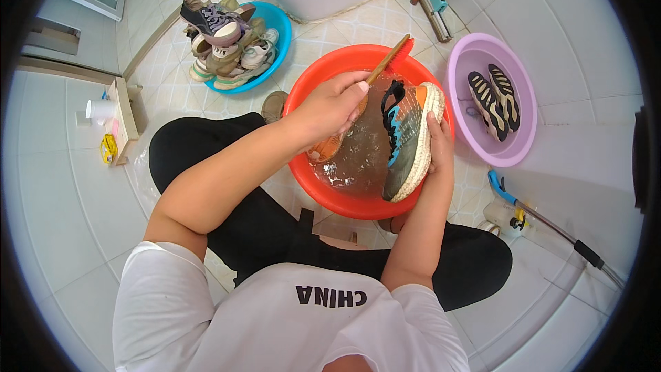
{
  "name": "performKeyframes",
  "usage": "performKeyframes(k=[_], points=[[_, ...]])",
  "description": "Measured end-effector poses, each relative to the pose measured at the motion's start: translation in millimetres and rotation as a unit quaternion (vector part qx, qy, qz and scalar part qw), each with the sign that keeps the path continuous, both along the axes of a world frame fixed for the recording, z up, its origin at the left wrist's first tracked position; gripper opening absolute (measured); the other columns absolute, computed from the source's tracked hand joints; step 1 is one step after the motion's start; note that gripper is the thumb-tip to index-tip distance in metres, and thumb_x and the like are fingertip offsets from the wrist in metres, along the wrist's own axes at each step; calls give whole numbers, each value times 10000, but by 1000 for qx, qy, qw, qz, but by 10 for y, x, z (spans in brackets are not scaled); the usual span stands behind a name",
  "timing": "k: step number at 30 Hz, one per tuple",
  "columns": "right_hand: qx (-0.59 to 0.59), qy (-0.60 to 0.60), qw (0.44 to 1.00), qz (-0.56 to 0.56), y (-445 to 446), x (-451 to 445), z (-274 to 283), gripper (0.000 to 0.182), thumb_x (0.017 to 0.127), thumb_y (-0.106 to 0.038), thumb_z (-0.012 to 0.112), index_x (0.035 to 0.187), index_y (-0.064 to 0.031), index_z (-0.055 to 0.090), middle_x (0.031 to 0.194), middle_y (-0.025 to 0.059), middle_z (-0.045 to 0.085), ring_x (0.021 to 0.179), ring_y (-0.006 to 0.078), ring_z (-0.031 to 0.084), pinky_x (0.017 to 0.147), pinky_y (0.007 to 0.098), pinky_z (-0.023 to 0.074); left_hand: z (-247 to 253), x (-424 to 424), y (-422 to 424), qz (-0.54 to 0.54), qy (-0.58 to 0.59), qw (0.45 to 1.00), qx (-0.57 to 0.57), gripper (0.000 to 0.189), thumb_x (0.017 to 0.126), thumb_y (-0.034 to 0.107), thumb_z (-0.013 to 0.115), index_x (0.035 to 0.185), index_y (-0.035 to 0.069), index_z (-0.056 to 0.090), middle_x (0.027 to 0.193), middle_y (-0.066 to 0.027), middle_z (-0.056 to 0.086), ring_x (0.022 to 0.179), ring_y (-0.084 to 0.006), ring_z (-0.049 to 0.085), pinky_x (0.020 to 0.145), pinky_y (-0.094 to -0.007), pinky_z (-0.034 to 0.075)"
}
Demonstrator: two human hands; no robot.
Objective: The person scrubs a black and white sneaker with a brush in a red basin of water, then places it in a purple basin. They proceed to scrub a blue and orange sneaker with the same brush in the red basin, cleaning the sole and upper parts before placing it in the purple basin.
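Observation:
My left hand [343, 101] is closed on the wooden handle of a scrubbing brush [387, 64], whose red bristles point up and right over the far rim of a red plastic basin [304, 186]. Murky water fills the basin's bottom. With my right hand [440, 147] I hold a grey and orange sneaker [408, 139] by its off-white sole, tilted on its side above the water; it has black laces and blue trim. An orange item, probably the other shoe [326, 149], lies partly in the water under my left hand, which hides much of it.
A blue basin [283, 28] heaped with several shoes stands at far left. On the right, a lilac basin [524, 139] holds two dark shoes with pale-striped soles. A mop [436, 5] leans beyond; a blue-ended metal pole [547, 222] and a bottle lie near right. A small shelf [124, 119] is at left.

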State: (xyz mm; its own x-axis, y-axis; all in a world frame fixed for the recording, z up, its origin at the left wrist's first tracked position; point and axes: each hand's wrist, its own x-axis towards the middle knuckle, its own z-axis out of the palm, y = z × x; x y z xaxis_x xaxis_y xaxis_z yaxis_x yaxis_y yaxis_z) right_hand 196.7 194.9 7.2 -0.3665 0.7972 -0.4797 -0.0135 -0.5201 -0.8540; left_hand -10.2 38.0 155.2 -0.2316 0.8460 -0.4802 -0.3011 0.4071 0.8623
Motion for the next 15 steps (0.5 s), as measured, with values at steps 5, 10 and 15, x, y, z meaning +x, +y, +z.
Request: performKeyframes(k=[5, 10, 15], points=[[-28, -99, 995, -8, 41, -4, -13, 700, 819, -330, 720, 1310, 35, 380, 1185, 185, 540, 1028, 242, 579, 840, 362, 497, -44, 0, -24, 27, -31, 998, -37, 482, 997, 305, 414, 1419, 87, 331, 717, 16, 429, 520, -51, 372, 461, -196, 314], [16, -203, 979, -8, -15, -27, -203, 763, 776, -341, 757, 1305, 45, 365, 1227, 198, 518, 1062, 262, 563, 877, 371, 477, -129, -30, -31, 20, -45, 998, -36, 443, 991, 311, 427, 1340, 44, 373, 709, 7, 457, 516, -55, 392, 450, -203, 329], [31, -197, 980, -4, -119, 90, -809, 814, 774, -322, 760, 1360, 46, 332, 1315, 190, 485, 1166, 275, 512, 968, 386, 423, -153, -21, -11, 8, -49, 998, -40, 343, 990, 318, 425, 1197, 46, 439, 699, 10, 463, 509, -56, 397, 446, -205, 336]])
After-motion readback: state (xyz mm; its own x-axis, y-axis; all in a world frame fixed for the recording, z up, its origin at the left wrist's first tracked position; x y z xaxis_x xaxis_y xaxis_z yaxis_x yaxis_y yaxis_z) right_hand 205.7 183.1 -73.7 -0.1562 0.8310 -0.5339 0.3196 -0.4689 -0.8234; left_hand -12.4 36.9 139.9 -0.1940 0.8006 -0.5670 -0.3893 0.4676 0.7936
